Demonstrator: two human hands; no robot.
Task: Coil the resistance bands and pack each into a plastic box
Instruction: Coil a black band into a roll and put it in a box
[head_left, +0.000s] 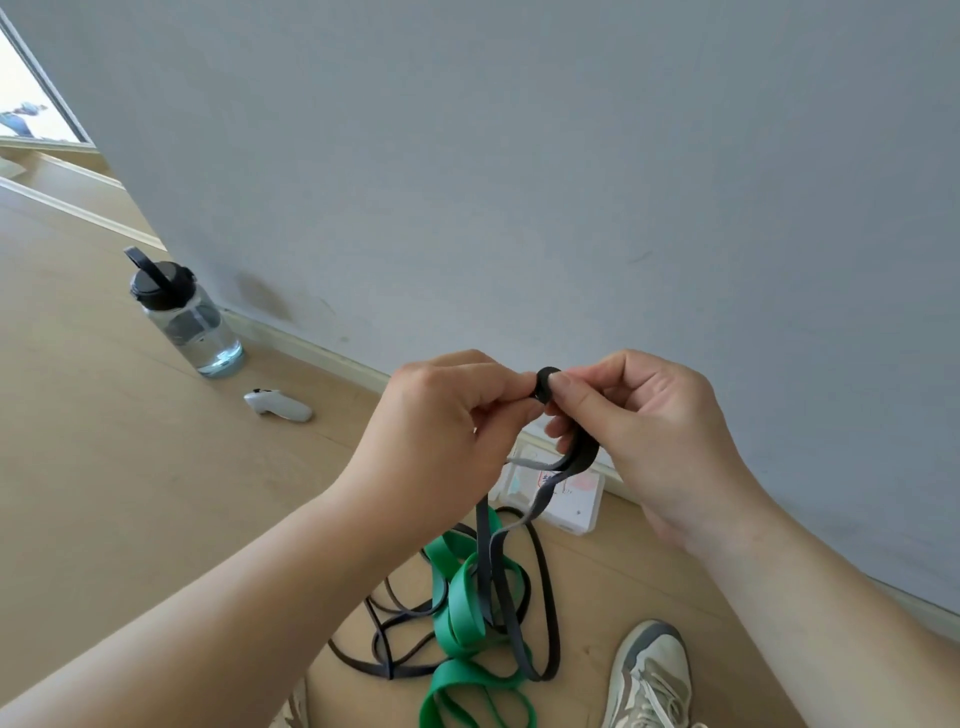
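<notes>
- Water bottle (186, 314) upright on floor (104, 467) by wall (519, 156); white controller (278, 405) lying near it.
- Left hand (441, 421) pinching small tight coil of black band (546, 383).
- Right hand (654, 431) pinching same coil from other side.
- Band tail hangs to floor, crossing green band (462, 597).
- Plastic box (576, 499) behind, at wall.
- Shoe (652, 675) lower right.

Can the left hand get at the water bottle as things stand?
Probably not right now. The left hand is pinching the coiled start of the black band together with the right hand. The floor path to the water bottle looks unobstructed, but it would have to let go first.
</notes>
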